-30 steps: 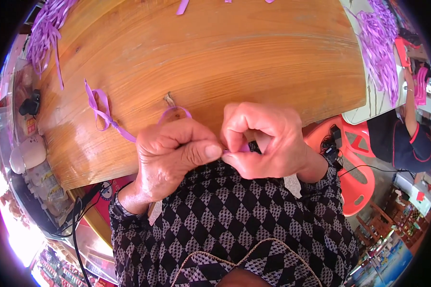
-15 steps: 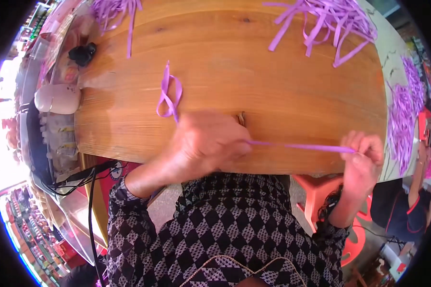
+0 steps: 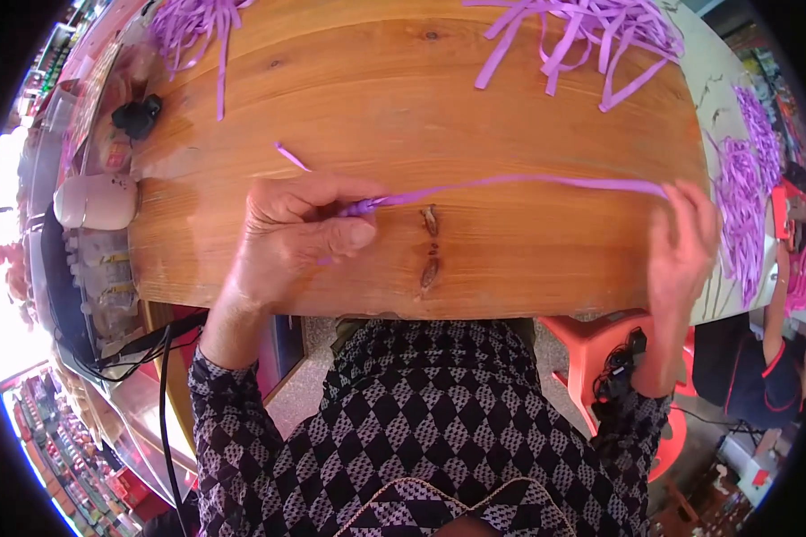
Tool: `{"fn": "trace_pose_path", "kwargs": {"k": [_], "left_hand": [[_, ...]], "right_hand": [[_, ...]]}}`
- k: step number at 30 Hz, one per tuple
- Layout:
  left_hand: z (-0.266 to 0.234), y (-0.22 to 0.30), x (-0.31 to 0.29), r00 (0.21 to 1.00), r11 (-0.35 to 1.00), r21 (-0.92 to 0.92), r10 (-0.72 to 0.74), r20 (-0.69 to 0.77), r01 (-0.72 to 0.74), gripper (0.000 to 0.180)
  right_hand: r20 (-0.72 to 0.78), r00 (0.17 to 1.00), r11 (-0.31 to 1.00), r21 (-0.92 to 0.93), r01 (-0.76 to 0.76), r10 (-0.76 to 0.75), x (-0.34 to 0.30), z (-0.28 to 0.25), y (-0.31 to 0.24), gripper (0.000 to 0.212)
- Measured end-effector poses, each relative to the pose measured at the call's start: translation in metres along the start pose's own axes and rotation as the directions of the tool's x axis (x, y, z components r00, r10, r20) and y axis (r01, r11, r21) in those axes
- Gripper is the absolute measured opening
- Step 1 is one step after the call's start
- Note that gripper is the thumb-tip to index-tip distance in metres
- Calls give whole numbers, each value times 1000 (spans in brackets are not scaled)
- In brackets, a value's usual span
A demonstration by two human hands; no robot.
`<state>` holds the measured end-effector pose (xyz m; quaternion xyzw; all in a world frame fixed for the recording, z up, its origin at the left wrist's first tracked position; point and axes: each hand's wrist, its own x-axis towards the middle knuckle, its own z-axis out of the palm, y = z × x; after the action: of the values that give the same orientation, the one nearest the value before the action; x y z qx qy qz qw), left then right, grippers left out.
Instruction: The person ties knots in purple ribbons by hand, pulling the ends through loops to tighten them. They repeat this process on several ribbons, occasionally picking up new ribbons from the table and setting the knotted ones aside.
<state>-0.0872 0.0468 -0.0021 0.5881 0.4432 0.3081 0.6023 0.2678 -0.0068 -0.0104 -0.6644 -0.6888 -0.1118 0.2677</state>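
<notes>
A long purple ribbon (image 3: 519, 178) stretches across above the wooden table (image 3: 349, 116) between my two hands. My left hand (image 3: 300, 219) is closed on its left part, where a small twisted or knotted section shows between thumb and fingers. A short ribbon tail pokes out behind that hand, over the tabletop. At the right, my right hand (image 3: 682, 237) pinches the ribbon's other end between thumb and fingers; this hand is slightly blurred. The ribbon bows gently upward between the hands.
Piles of purple ribbon strips (image 3: 591, 36) lie at the far right and far left of the table. More purple strips (image 3: 743, 197) rest on a pale surface at right. A pinkish-white rounded case (image 3: 96, 200) and a black object (image 3: 137, 116) sit at left. An orange stool (image 3: 591, 349) stands below.
My left hand has moved left and now shows the twisted section in its grip. My right hand has lifted its ribbon end away from me. The looped ribbon tail is mostly drawn in.
</notes>
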Motion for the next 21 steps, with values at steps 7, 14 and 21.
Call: {"fn": "trace_pose_path", "kwargs": {"k": [7, 14, 21], "left_hand": [[50, 14, 2, 990, 994, -96, -40, 136, 53, 57], [63, 27, 2, 980, 973, -191, -95, 175, 129, 39], [51, 13, 1, 965, 992, 46, -123, 231, 116, 18]], "right_hand": [[-55, 928, 653, 695, 301, -369, 22, 29, -105, 37], [-93, 947, 604, 750, 269, -307, 4, 42, -107, 24], [-147, 964, 577, 777, 252, -223, -10, 43, -112, 22]]}}
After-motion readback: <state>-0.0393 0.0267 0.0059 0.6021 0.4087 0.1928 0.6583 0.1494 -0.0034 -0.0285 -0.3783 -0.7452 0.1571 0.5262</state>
